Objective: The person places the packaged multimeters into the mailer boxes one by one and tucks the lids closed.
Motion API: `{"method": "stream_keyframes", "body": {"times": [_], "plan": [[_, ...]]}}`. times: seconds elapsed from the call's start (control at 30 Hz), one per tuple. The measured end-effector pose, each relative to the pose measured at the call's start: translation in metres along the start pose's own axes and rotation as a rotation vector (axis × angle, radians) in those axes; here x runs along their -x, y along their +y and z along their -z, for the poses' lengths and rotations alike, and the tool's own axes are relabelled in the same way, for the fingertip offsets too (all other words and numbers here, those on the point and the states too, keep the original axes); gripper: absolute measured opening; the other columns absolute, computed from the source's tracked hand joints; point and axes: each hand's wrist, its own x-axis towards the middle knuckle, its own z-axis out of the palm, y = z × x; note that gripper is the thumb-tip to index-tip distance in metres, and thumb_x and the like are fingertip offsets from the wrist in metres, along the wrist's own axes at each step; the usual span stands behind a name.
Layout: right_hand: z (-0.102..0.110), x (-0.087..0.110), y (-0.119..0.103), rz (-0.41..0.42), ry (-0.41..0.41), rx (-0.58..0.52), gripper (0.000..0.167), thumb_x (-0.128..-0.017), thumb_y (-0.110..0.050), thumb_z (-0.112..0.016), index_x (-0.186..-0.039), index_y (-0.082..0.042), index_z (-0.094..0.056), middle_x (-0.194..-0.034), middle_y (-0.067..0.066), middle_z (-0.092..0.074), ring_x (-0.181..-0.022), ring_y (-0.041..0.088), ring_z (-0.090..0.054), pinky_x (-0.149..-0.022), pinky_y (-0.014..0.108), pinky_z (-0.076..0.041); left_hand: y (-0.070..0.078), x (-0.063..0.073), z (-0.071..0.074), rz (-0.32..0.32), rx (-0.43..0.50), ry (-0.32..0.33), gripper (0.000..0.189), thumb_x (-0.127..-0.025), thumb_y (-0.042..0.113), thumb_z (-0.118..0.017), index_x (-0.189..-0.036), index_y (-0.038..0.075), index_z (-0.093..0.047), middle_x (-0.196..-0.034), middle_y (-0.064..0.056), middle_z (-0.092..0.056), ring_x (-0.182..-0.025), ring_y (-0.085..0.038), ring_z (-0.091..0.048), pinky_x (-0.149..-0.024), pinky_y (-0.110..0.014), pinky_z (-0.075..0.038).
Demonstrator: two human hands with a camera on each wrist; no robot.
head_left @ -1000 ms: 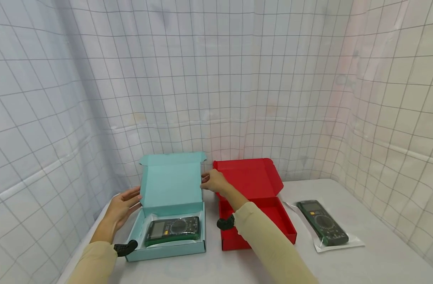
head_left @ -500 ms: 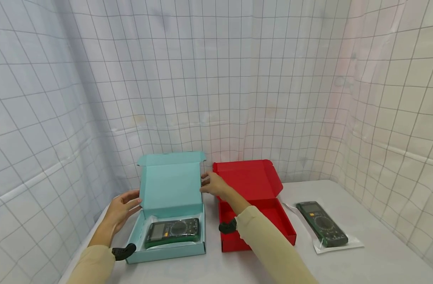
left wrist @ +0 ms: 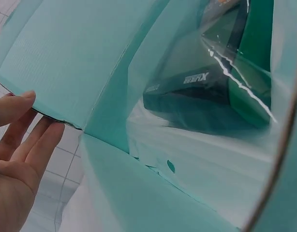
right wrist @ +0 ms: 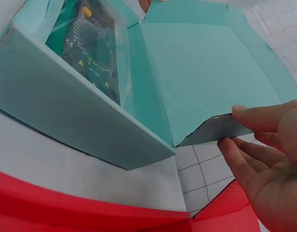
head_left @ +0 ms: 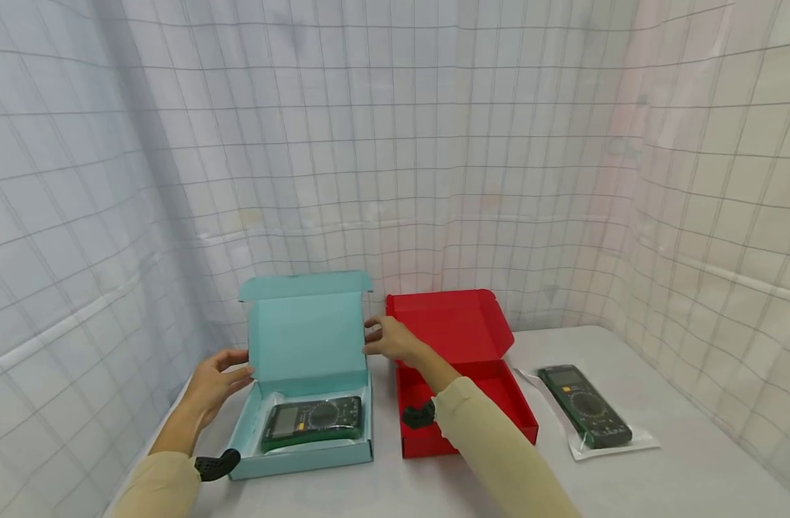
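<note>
Standing crosswise, teal lid (head_left: 307, 334) pointing upward

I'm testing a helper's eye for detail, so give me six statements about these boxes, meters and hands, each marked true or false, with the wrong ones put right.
1. The left hand and the right hand each hold a side of the blue lid. True.
2. The blue box contains a bagged meter. True.
3. The blue lid is closed. False: it stands open.
4. In the head view, the red box is right of the blue box. True.
5. The other meter lies inside the red box. False: it lies on the table, right of that box.
6. The right hand holds a meter. False: it holds the blue lid.
</note>
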Motion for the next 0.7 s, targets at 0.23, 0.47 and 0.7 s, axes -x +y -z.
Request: {"method": "stream_keyframes", "body": {"times": [0.23,0.47,0.7], "plan": [[0.0,0.002,0.001,0.005,0.0,0.006,0.062,-0.091,-0.011,-0.08,-0.146,-0.007,-0.052,-0.125,0.01,-0.068,-0.114,0.029,-0.066,-0.096,0.048,-0.056,0.007,0.007,-0.007,-0.06,-0.03,0.017,0.037,-0.099,-0.005,-0.065,-0.13,-0.017,-0.048,-0.138,-0.031,-0.045,-0.101,-0.007,-0.063,-0.089,-0.029,-0.058],[-0.001,0.004,0.0,0.029,-0.004,0.028,0.066,-0.091,-0.011,-0.082,-0.149,-0.004,-0.052,-0.123,0.01,-0.069,-0.111,0.025,-0.068,-0.096,0.043,-0.056,0.009,0.01,-0.005,-0.061,-0.087,0.025,0.037,-0.098,-0.004,-0.066,-0.129,-0.015,-0.049,-0.139,-0.029,-0.045,-0.108,-0.011,-0.059,-0.088,-0.025,-0.057],[-0.004,0.01,0.005,0.056,0.008,0.02,0.063,-0.089,-0.011,-0.083,-0.146,-0.005,-0.056,-0.123,0.01,-0.069,-0.11,0.025,-0.069,-0.093,0.042,-0.058,0.005,0.014,-0.005,-0.053,-0.12,0.027,0.032,-0.102,0.004,-0.065,-0.125,-0.012,-0.051,-0.137,-0.026,-0.047,-0.108,-0.013,-0.061,-0.089,-0.029,-0.058]]}}
